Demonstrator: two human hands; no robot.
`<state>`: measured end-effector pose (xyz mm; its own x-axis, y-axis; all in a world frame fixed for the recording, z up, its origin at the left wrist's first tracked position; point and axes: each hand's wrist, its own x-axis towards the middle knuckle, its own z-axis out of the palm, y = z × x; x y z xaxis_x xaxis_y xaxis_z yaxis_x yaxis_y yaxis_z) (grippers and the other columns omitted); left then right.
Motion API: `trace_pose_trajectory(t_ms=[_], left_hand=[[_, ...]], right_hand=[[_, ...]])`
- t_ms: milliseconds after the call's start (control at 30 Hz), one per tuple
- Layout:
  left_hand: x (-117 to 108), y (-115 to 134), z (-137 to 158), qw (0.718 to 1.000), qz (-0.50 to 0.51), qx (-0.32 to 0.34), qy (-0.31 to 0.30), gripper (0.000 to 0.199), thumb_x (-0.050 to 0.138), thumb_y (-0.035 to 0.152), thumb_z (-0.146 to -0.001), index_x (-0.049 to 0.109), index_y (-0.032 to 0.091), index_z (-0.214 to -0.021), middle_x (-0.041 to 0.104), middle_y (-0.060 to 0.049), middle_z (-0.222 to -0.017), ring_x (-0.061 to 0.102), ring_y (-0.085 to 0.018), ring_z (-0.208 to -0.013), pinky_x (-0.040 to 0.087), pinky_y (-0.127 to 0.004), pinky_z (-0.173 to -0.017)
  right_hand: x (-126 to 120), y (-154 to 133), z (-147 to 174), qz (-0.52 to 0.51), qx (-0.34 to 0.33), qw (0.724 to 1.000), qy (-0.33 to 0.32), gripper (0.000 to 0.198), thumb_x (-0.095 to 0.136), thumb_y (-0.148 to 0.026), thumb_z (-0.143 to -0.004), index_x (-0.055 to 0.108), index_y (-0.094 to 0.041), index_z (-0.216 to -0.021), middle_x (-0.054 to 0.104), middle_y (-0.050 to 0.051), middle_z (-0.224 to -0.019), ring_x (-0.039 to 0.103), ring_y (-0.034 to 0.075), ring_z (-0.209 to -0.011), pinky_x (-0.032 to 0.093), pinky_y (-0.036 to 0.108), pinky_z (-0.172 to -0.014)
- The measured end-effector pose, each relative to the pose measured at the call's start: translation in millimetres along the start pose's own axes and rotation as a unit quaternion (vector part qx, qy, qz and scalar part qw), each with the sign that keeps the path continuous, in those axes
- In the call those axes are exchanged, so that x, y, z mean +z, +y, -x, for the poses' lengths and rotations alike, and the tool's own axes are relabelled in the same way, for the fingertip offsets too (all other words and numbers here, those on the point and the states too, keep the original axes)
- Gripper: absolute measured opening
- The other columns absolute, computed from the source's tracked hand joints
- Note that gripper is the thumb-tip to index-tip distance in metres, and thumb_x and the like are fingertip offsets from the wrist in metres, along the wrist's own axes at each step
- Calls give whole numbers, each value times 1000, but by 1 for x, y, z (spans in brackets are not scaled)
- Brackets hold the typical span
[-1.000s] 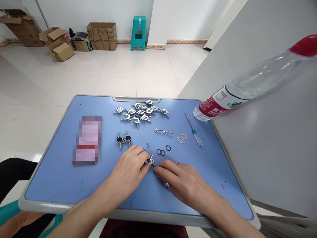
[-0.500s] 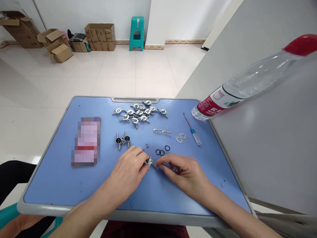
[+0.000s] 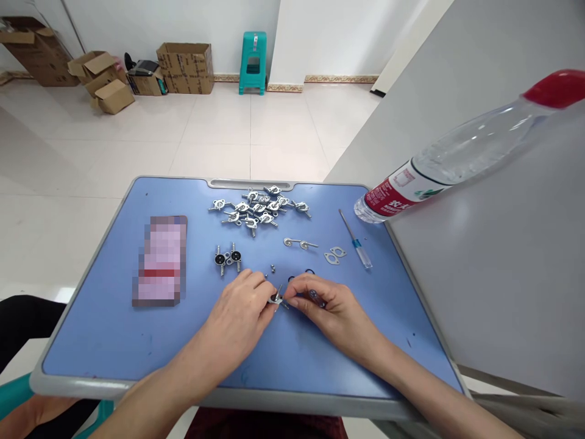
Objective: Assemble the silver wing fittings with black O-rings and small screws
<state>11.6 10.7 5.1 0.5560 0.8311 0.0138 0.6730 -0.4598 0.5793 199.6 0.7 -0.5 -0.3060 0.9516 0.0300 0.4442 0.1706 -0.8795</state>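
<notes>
Blue tabletop (image 3: 105, 323), half-hidden metal fitting (image 3: 276, 299) in the grip of the left hand (image 3: 242, 305), right hand (image 3: 336, 308) narrowly pinched, contents unclear.

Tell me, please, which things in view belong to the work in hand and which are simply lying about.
Likely part of the work:
- metal fitting in the left hand, right hand fingertips beside it
- piled fittings
- black-faced fittings
- levers
- flat plates
- black rings
- screwdriver

Apparently just lying about:
- bottle
- blurred flat object
- green stool
- cardboard boxes
</notes>
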Motion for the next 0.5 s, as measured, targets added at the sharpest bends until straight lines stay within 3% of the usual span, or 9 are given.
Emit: trace_pose_trajectory(t_ms=[233,367,500], left_hand=[[0,0,0,1000,-9,3,-6,10,59,11,-90,60,16,-81,57,-1,-82,52,-18,-79,43,-30,-69],[0,1,0,1000,-13,3,-8,11,58,11,-90,59,17,-81,57,-1,-82,52,-18,-79,43,-30,-69],[-1,1,0,1000,-15,5,-10,13,58,9,-89,58,17,-79,57,-1,-81,51,-18,-78,43,-30,-68]], right_hand=[[6,2,3,87,-38,995,44,13,52,-15,-87,64,-21,-85,65,-2,-70,56,11,-56,48,22,-55],[6,2,3,126,-109,985,51,21,45,-7,-87,61,-21,-85,66,0,-73,60,13,-62,49,23,-58],[6,2,3,145,-131,980,31,25,41,-3,-86,59,-21,-86,65,1,-75,61,13,-66,49,23,-59]])
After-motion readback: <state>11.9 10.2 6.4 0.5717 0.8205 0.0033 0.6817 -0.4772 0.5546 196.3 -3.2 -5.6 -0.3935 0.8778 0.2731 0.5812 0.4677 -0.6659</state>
